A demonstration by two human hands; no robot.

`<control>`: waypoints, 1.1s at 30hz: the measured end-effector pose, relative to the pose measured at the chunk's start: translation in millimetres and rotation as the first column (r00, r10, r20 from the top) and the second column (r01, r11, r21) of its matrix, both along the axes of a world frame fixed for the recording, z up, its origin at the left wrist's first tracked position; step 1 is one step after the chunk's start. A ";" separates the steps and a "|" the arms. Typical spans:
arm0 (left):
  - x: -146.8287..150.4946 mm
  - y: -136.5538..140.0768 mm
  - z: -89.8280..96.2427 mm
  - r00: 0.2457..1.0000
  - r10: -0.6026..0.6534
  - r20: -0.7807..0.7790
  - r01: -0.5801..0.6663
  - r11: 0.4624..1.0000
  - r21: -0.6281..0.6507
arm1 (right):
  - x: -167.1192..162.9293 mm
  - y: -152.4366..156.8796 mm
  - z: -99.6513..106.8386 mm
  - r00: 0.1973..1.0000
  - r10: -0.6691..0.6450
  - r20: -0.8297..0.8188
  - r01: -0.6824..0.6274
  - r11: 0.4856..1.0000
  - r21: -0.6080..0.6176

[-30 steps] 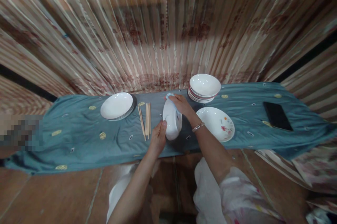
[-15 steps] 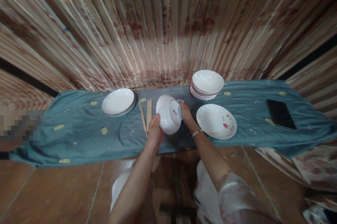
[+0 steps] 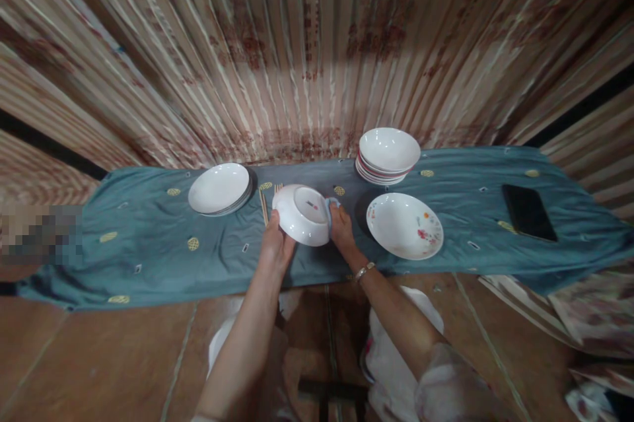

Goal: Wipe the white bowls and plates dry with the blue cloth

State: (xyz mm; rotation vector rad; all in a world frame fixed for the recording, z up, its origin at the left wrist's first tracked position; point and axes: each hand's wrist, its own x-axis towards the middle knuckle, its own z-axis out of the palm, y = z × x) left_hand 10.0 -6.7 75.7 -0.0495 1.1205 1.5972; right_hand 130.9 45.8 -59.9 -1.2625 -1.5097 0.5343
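Note:
Between my hands a white bowl [image 3: 302, 217] is tipped so that its underside and foot ring face me. My left hand [image 3: 277, 244] is closed on its left rim, thumb on the outside. On the bowl's right side, my right hand [image 3: 341, 227] pinches a light blue cloth [image 3: 332, 204] against the rim. Wooden chopsticks [image 3: 264, 206] lie on the table behind the bowl, partly hidden by it. To the right of my right hand rests a white plate with a flower pattern [image 3: 403, 227].
A stack of plates [image 3: 218, 189] stands at the left, and a stack of bowls [image 3: 389, 151] at the back right. A flat black object [image 3: 529, 212] lies at the right. The table has a teal cloth [image 3: 163, 237]; a pleated curtain [image 3: 317, 65] hangs behind.
The bowl has turned and shifted slightly left, showing more of its underside and covering more of the chopsticks. Both hands have moved with it, and the cloth stays at its right edge.

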 end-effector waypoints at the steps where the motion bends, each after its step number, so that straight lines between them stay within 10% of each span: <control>1: 0.1 0.2 0.1 1.000 0.004 -0.001 -0.004 1.000 -0.010 | -2.4 -4.9 1.7 0.999 -0.020 -0.031 0.020 1.000 -0.022; 5: 1.4 0.6 0.9 1.000 0.007 0.008 -0.007 1.000 -0.018 | -9.6 -22.6 9.1 0.984 -0.071 -0.161 0.056 0.993 -0.101; 33: 11.6 3.5 -5.2 0.999 -0.031 0.043 0.029 0.999 0.038 | -16.7 -68.4 55.5 0.871 0.255 0.421 -0.387 0.883 0.266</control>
